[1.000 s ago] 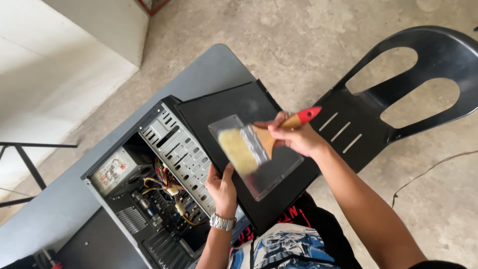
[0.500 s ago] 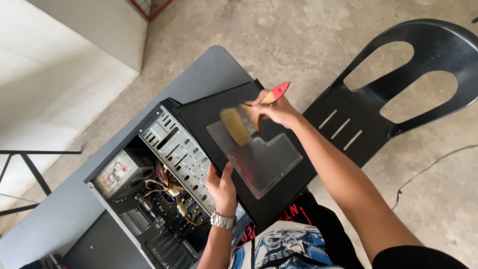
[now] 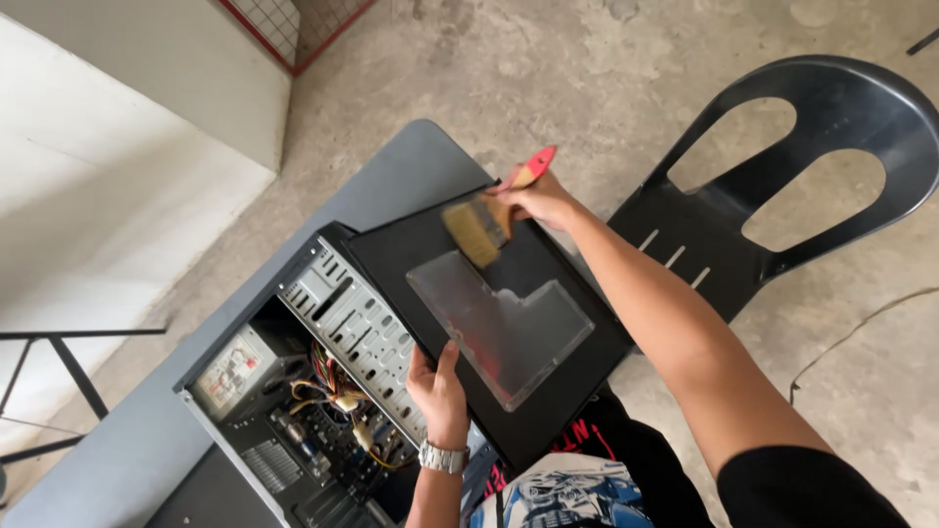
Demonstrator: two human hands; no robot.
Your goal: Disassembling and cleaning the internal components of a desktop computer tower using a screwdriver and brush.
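The person's right hand (image 3: 543,200) is closed around the handle of a flat paintbrush (image 3: 489,220), whose red handle tip sticks out past the knuckles toward the black plastic chair (image 3: 782,196) while the tan bristles point down and toward the person, resting on or just above the black side panel (image 3: 440,244). The brush's long axis runs diagonally from upper right to lower left in the view; its bristle end is blurred, so exact contact cannot be told. The brush looks light and stiff in the handle with soft, springy bristles, and it is best gripped at the ferrule end of the handle, as it is now. The left hand (image 3: 438,391), with a metal wristwatch (image 3: 442,456), lies with its fingers spread against the panel's near edge, where the panel meets the open computer case (image 3: 303,391); it presses rather than clasps. The panel is a thin, rigid sheet with a clear window (image 3: 504,328), probably light but prone to flexing, with edges that may be sharp, so it is best held by its long rims. Its long axis runs from upper left to lower right, bridging the case and the person's lap beside the grey table (image 3: 411,171).
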